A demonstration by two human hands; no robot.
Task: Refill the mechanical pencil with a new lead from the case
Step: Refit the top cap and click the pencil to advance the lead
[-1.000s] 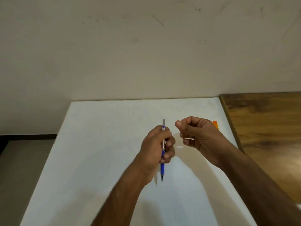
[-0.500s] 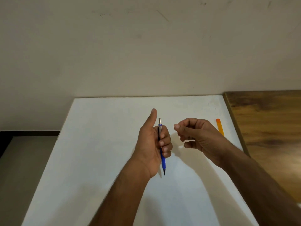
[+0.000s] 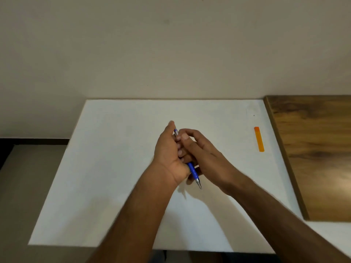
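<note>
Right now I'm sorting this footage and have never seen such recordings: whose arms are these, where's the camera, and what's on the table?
There is no machine here: the arms belong to a person wearing a wide-angle camera on the head, looking down at their own hands. The left hand grips a blue mechanical pencil, tip pointing toward the person. The right hand pinches at its upper end; any lead there is too small to see. An orange lead case lies apart on the white table, near a wooden surface.
</note>
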